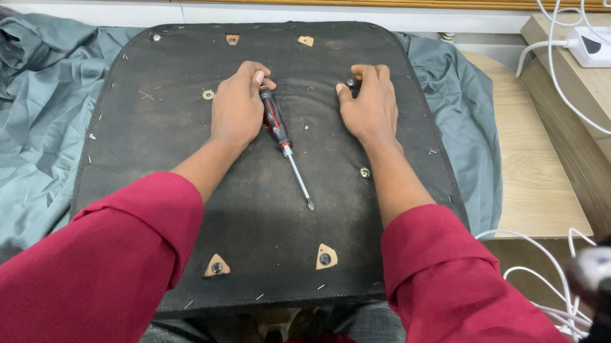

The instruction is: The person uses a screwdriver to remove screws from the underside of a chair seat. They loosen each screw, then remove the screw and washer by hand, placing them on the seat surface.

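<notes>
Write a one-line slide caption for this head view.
Left hand holding a screwdriver on a black panel, right hand pressing near a bolt.

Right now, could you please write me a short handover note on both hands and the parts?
Left hand: holds the handle of the red-and-black screwdriver, whose tip lies on the panel.
Right hand: fingertips on a small dark fitting near the top edge.
Black seat panel: underside up on the lap, over grey-green cloth.
Done or left: cannot tell; fittings show at the corners.
</notes>
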